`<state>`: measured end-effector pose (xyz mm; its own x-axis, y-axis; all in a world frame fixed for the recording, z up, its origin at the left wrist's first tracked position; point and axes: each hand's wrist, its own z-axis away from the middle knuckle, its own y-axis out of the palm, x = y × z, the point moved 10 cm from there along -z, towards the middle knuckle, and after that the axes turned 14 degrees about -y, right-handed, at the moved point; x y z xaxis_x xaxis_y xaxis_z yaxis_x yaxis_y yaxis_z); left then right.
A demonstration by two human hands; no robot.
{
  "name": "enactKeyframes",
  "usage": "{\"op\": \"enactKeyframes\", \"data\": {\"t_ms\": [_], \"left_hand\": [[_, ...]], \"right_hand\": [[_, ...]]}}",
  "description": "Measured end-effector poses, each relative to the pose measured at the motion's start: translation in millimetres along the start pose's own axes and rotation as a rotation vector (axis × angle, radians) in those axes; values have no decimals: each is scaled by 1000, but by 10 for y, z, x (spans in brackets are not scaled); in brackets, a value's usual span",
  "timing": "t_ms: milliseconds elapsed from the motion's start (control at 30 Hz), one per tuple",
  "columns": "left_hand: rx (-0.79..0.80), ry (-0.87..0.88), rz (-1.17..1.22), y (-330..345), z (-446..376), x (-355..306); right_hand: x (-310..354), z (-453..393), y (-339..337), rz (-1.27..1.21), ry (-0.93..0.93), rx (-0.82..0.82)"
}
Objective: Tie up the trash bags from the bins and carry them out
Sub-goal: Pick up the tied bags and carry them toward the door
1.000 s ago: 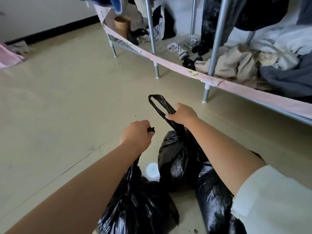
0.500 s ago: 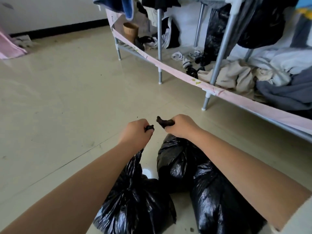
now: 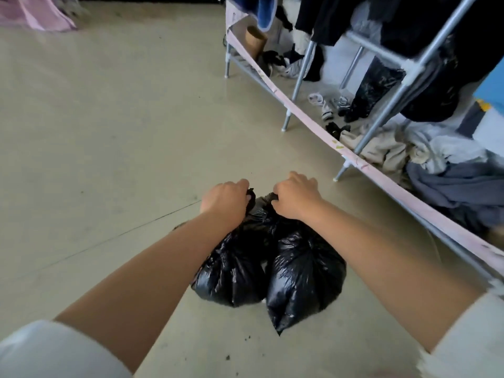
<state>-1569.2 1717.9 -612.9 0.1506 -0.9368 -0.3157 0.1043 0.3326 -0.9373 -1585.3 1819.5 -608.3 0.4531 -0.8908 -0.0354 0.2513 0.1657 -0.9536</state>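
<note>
left hand (image 3: 225, 201), right hand (image 3: 296, 199), gripping bags (image 3: 302, 266), knots hidden

Left hand (image 3: 226, 199) and right hand (image 3: 296, 199) grip black trash bags' (image 3: 300, 271) gathered tops

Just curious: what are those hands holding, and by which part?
Left hand grips one black trash bag and right hand the other bag, each by its gathered top.

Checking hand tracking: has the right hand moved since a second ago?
Yes. The right hand has dropped from holding the bag's handle loop up and closed toward the left hand, now gripping the black bags at their gathered tops.
</note>
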Motion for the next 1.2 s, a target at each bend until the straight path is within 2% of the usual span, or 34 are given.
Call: {"op": "enactKeyframes", "data": {"t_ms": [167, 333, 567, 700, 933, 1100, 1200], "left_hand": [[38, -136, 5, -1118, 481, 553], [6, -345, 49, -2647, 1161, 1493], [-141, -655, 114, -4827, 2504, 2983], [-272, -781, 111, -5790, 3300, 3706], [-400, -990, 129, -6599, 4361, 4830], [-483, -1153, 135, -7058, 4689, 5879], [-476, -1247, 134, -7262, 4785, 6515]], "right_hand": [[903, 184, -829, -40, -138, 48], [2107, 476, -2176, -39, -368, 20], [4339, 1005, -4119, 30, -671, -114], [5476, 1240, -4814, 44, -768, -164], [7125, 1411, -5244, 70, -933, -70], [8534, 1272, -5509, 79, -1116, -45], [9319, 1208, -5663, 80, -1239, -37]]}}
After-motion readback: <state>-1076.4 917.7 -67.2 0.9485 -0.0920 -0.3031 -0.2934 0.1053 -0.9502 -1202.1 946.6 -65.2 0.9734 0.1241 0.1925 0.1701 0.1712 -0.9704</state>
